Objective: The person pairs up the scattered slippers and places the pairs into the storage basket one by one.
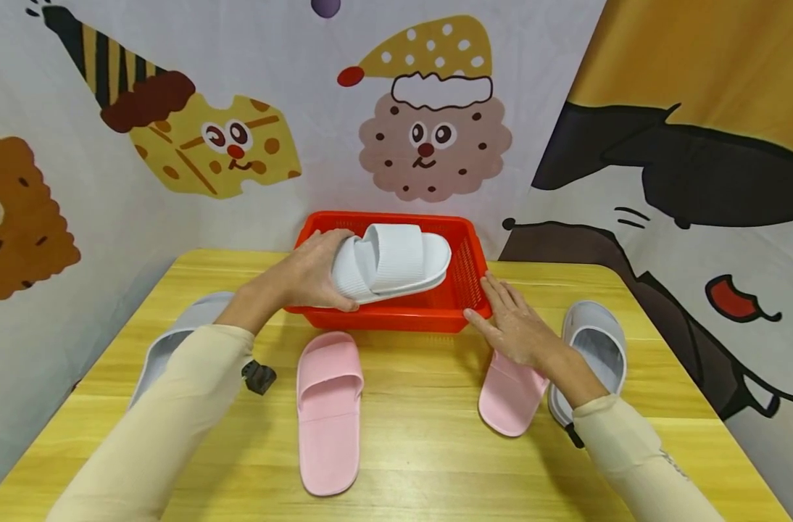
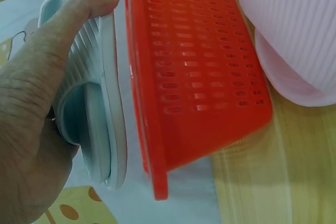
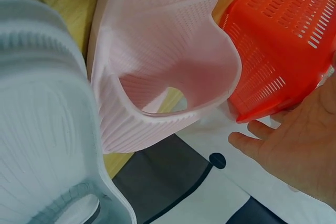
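A yellow wooden table (image 1: 409, 464) is standing before white cartoon-printed backdrops (image 1: 253, 109), with cookie characters showing behind and a black-and-orange figure (image 1: 690, 167) spreading at right.

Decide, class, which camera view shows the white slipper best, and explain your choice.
The head view: the whole white slipper shows over the red basket, gripped by the left hand. The left wrist view shows only its ribbed edge and sole up close; the right wrist view shows none of it.

No words, labels, brands or numbers can be read anywhere: the slippers, the red basket (image 1: 436, 308), the wooden table (image 1: 422, 449) and the cartoon backdrop (image 1: 429, 138) at the far side carry only drawings, with no lettering.
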`<state>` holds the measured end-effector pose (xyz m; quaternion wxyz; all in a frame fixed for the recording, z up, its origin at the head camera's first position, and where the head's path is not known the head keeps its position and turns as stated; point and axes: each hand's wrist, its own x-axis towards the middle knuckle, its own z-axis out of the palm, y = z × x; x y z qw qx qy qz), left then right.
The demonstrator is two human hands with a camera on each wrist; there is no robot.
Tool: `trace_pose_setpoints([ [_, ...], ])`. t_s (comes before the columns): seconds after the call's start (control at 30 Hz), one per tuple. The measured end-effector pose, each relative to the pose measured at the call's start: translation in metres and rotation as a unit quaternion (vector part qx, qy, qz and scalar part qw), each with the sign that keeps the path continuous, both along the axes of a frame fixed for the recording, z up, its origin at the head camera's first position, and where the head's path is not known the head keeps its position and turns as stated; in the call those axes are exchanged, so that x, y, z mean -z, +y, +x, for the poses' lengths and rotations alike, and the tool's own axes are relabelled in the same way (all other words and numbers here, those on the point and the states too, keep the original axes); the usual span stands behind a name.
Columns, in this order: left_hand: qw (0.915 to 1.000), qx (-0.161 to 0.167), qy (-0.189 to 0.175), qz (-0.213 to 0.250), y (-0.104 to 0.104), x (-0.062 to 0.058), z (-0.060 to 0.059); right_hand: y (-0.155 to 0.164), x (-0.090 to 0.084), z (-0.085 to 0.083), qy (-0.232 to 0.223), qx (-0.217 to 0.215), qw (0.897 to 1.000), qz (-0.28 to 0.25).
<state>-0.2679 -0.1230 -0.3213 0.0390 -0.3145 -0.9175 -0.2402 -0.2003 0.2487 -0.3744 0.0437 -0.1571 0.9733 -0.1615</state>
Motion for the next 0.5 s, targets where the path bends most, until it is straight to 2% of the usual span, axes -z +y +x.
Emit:
trace_pose_setpoints([
  [0.23, 0.9998, -0.012, 0.006, -0.011, 0.0000, 0.0050, -0.0041, 0.0000, 0.0001, 0.0009, 0.002, 0.002, 1.000, -0.001],
  [0.5, 0.9997, -0.021, 0.015, -0.003, 0.0002, 0.0067, -0.0080, -0.0009, 0.0005, 0.0005, 0.000, 0.006, 1.000, -0.002],
])
